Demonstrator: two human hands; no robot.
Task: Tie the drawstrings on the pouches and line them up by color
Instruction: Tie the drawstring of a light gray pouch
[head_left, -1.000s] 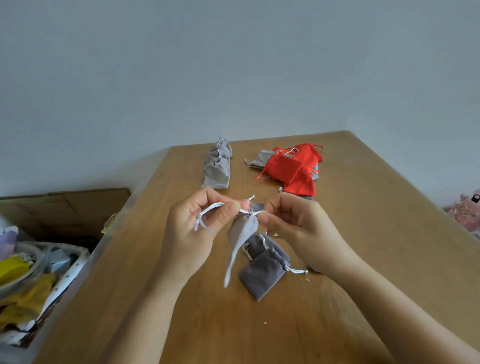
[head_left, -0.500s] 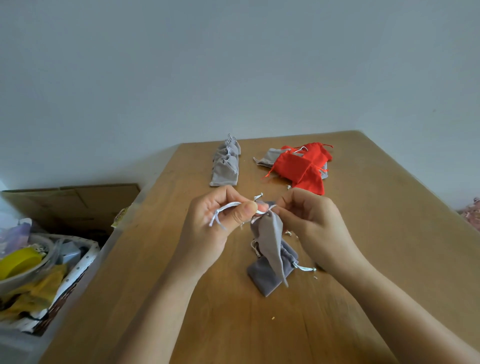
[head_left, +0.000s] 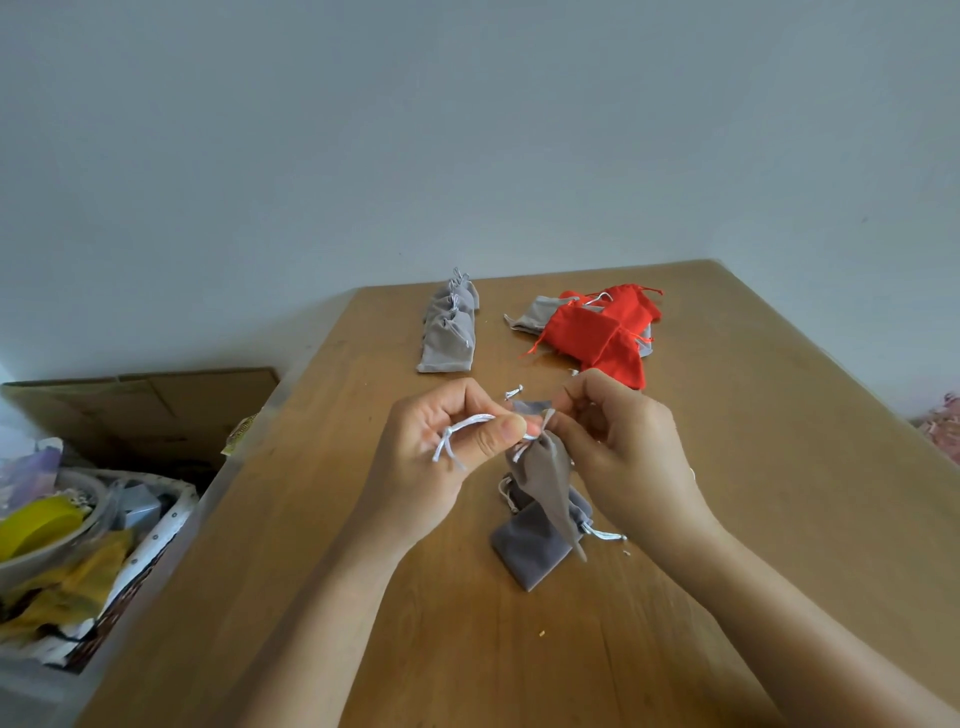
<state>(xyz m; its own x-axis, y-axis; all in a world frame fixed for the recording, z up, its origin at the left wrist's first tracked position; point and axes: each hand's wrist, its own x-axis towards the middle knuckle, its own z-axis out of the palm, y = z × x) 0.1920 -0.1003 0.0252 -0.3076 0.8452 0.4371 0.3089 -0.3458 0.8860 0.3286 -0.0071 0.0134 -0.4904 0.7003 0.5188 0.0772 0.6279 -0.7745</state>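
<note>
One head-worn wide-angle view looks forward and down along the brown wooden table (head_left: 779, 441) toward the pale wall (head_left: 467, 130), seemingly from close above.

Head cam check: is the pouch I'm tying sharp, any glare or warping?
Head view: soft even light, no glare; the held gray pouch and its white drawstring read clearly, slightly soft; faint shadows on the table; wide-angle stretch toward the edges.

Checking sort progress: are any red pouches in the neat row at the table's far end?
No, the neat row holds only grey pouches; the red pouches lie heaped to its right.
</note>
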